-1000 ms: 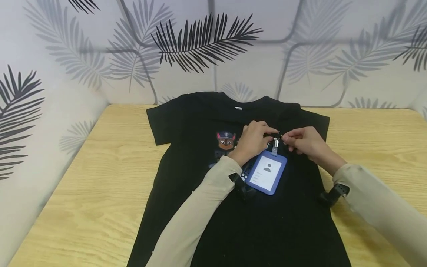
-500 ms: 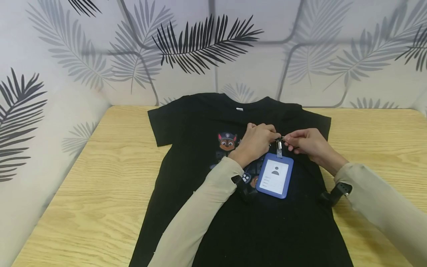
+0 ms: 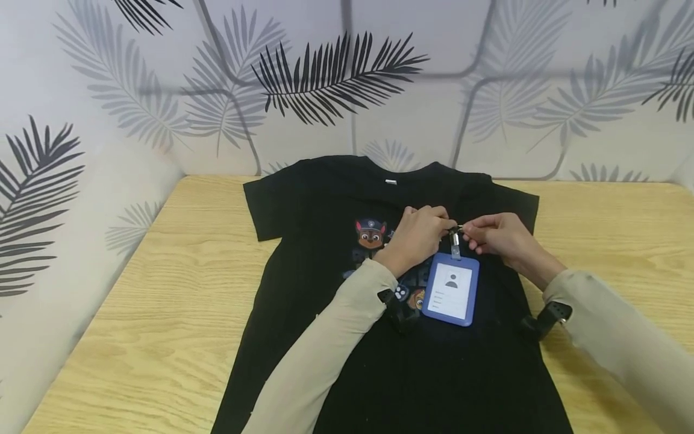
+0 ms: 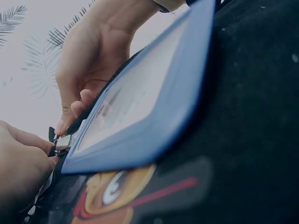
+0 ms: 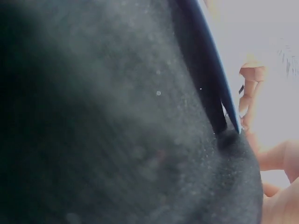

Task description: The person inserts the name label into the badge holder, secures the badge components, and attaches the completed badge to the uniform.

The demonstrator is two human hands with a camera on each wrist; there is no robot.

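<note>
A black T-shirt [image 3: 309, 289] lies spread flat, with a cartoon dog print [image 3: 371, 234] on its chest. On it lies a blue-framed ID badge [image 3: 452, 289], slightly tilted. A short clear strap joins the badge to its metal clip [image 3: 455, 237]. My left hand [image 3: 417, 238] pinches at the clip's top from the left, knuckles up. From the right, my right hand [image 3: 501, 235] pinches the clip's small shiny end between thumb and forefinger. The left wrist view shows both sets of fingertips meeting at the clip [image 4: 61, 151]; they partly hide it. Blue badge edge [image 5: 215, 56] crosses the right wrist view.
The shirt lies on a wood-grain table [image 3: 157, 289]. Behind it hangs a pale backdrop [image 3: 303, 138] with leaf patterns. Dark wrist cameras [image 3: 544, 319] sit under beige sleeves [image 3: 320, 355].
Both hands stay together at the clip. The badge has swung and shifted right, uncovering more of the print, and now lies more upright. Left fingers have closed in nearer the right fingertips.
</note>
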